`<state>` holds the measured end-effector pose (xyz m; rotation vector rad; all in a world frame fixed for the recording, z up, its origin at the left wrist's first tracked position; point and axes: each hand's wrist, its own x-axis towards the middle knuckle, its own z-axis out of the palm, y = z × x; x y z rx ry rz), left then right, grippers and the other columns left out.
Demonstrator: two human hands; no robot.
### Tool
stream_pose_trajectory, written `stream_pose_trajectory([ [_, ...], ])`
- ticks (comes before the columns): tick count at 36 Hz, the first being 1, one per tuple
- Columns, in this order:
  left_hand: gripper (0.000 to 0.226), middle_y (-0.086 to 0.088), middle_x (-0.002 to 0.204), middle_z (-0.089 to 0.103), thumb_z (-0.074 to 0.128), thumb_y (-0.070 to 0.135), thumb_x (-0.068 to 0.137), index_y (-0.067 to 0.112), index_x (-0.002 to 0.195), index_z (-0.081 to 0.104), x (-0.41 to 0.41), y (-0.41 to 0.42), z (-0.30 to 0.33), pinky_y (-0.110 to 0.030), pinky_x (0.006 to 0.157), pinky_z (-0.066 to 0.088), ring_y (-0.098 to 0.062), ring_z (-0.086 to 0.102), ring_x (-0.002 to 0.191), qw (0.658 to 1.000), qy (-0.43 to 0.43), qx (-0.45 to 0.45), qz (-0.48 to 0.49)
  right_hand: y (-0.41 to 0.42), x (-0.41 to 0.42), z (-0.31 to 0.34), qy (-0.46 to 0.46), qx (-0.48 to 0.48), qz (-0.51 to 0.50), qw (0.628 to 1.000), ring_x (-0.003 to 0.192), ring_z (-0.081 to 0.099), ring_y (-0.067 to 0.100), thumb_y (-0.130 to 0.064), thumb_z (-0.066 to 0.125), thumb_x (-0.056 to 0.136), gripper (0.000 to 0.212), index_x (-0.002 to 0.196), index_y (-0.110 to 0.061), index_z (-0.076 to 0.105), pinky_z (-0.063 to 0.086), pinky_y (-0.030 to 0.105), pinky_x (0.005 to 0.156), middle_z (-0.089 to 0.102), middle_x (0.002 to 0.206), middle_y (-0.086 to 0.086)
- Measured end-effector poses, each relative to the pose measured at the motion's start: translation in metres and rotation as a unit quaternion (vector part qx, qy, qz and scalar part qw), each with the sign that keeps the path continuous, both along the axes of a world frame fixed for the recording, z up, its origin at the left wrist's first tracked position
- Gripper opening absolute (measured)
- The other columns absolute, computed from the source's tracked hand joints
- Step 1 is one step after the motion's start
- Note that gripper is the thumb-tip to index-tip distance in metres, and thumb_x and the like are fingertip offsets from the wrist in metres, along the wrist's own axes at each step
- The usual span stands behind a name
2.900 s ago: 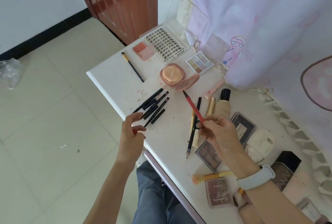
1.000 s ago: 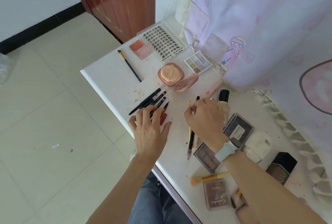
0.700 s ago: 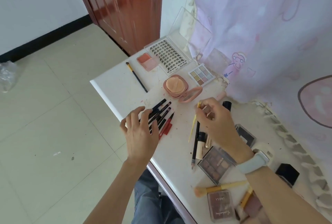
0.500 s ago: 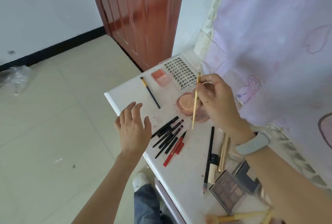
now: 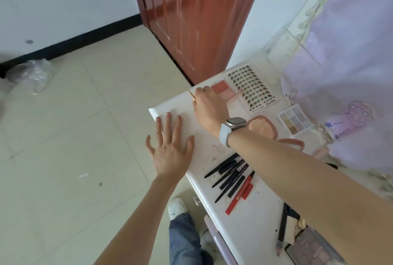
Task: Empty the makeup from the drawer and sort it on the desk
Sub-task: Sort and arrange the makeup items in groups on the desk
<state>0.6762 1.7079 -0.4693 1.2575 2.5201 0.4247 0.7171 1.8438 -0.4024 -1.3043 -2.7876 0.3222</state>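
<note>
Beside the blush palette [image 5: 221, 91], right hand [image 5: 209, 106] pinches a thin yellow stick [image 5: 191, 95] low over the surface [image 5: 253, 228], left hand [image 5: 170, 150] spread empty; placing seems underway, release next.

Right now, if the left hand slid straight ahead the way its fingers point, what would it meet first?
Probably nothing on the desk. The left hand lies flat, fingers aimed at the far corner of the desk; beyond that edge is only floor, as far as depth shows.
</note>
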Motion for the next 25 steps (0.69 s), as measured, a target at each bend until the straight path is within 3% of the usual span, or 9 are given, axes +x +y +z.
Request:
stream_pose_trajectory([
  [8, 0.068, 0.005, 0.158, 0.009, 0.013, 0.059, 0.088, 0.027, 0.147, 0.024, -0.001, 0.000, -0.001, -0.055, 0.111, 0.004, -0.017, -0.002, 0.145, 1.000, -0.011, 0.021, 0.012, -0.002, 0.005, -0.003, -0.003, 0.019, 0.019, 1.000, 0.094, 0.060, 0.030, -0.006, 0.053, 0.089, 0.023, 0.112, -0.004, 0.050, 0.042, 0.032, 0.063, 0.056, 0.109, 0.014],
  [10, 0.069, 0.005, 0.158, 0.010, 0.013, 0.059, 0.088, 0.027, 0.147, 0.025, -0.002, -0.001, 0.000, -0.056, 0.111, 0.005, -0.018, 0.000, 0.145, 1.000, -0.006, 0.018, 0.008, -0.004, 0.016, 0.007, 0.037, 0.010, 0.013, 0.999, 0.092, 0.059, 0.027, -0.015, 0.051, 0.092, 0.023, 0.114, -0.007, 0.050, 0.040, 0.031, 0.059, 0.055, 0.108, 0.010],
  [13, 0.062, 0.006, 0.158, 0.009, 0.023, 0.056, 0.092, 0.027, 0.147, 0.025, -0.003, 0.000, 0.005, -0.055, 0.111, 0.002, -0.017, -0.002, 0.145, 1.000, -0.007, 0.003, 0.001, -0.016, 0.049, 0.024, 0.137, -0.003, 0.034, 0.990, 0.074, 0.059, 0.021, -0.021, 0.054, 0.091, 0.021, 0.109, -0.009, 0.056, 0.050, 0.035, 0.055, 0.060, 0.097, 0.007],
  [16, 0.050, -0.001, 0.155, 0.019, 0.047, 0.036, 0.093, 0.020, 0.140, 0.039, 0.001, 0.004, 0.018, -0.055, 0.112, 0.002, -0.022, 0.005, 0.145, 0.998, -0.035, 0.020, 0.041, -0.032, 0.100, 0.037, 0.206, -0.015, 0.063, 0.976, 0.055, 0.052, 0.010, -0.020, 0.054, 0.088, 0.022, 0.102, -0.005, 0.062, 0.048, 0.021, 0.049, 0.063, 0.083, 0.003],
  [20, 0.043, -0.012, 0.139, 0.044, 0.041, 0.034, 0.087, 0.013, 0.121, 0.057, 0.034, -0.005, 0.044, -0.057, 0.105, 0.022, -0.033, 0.033, 0.134, 0.993, -0.022, 0.112, 0.037, -0.059, 0.186, 0.038, 0.224, -0.065, 0.026, 0.972, 0.057, 0.053, 0.004, -0.027, 0.046, 0.090, 0.028, 0.105, -0.009, 0.062, 0.047, 0.019, 0.053, 0.060, 0.082, -0.005],
  [23, 0.039, -0.014, 0.128, 0.052, 0.042, 0.028, 0.086, 0.009, 0.114, 0.061, 0.079, -0.020, 0.060, -0.049, 0.098, 0.038, -0.034, 0.047, 0.120, 0.979, -0.022, 0.199, -0.031, -0.085, 0.241, 0.028, 0.170, -0.035, 0.004, 0.985, 0.062, 0.049, -0.001, -0.026, 0.046, 0.089, 0.023, 0.097, -0.014, 0.064, 0.046, 0.014, 0.056, 0.060, 0.084, -0.009],
  [25, 0.035, -0.013, 0.124, 0.054, 0.045, 0.020, 0.086, 0.007, 0.114, 0.062, 0.114, -0.034, 0.062, -0.041, 0.097, 0.042, -0.030, 0.049, 0.115, 0.970, -0.049, 0.226, -0.075, -0.100, 0.265, 0.016, 0.141, -0.024, 0.008, 0.990, 0.071, 0.054, 0.006, -0.025, 0.047, 0.088, 0.023, 0.092, -0.013, 0.066, 0.048, 0.022, 0.066, 0.062, 0.083, -0.004],
])
